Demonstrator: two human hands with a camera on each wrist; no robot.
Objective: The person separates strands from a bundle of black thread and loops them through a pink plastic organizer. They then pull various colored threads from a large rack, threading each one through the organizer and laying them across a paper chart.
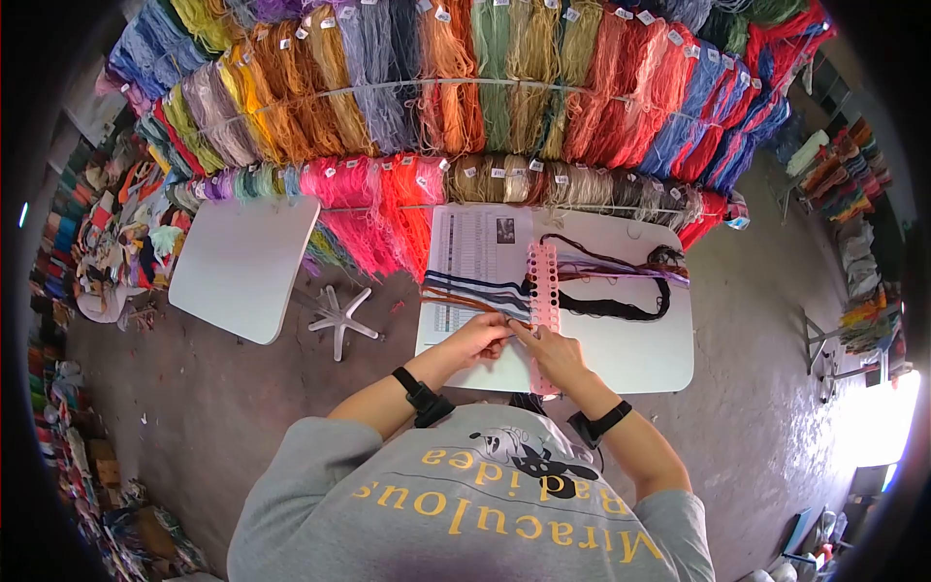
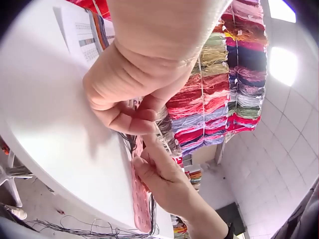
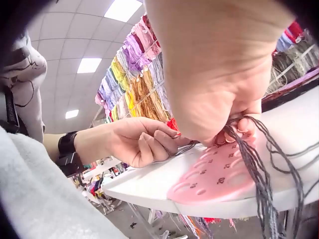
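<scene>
A pink thread-organizer card [image 1: 543, 291] with numbered holes lies on the white table [image 1: 630, 359]; several dark, purple and brown threads [image 1: 621, 281] hang from it to both sides. My left hand [image 1: 502, 335] and right hand [image 1: 531, 339] meet at the card's near end. In the right wrist view the right hand's fingertips [image 3: 240, 124] pinch a bundle of grey threads [image 3: 259, 169] over the card [image 3: 214, 174]. Beside it the left hand [image 3: 149, 144] has curled fingers and pinches a thin strand at the card's edge. In the left wrist view, its fingers [image 2: 132, 117] curl just above the card [image 2: 140, 199].
A printed colour chart [image 1: 475, 242] lies under the threads at the table's far left. Racks of coloured yarn skeins [image 1: 485, 97] fill the wall behind. A second white table [image 1: 242, 262] and a white star-shaped base [image 1: 339, 315] stand to the left. Yarn heaps line the floor edges.
</scene>
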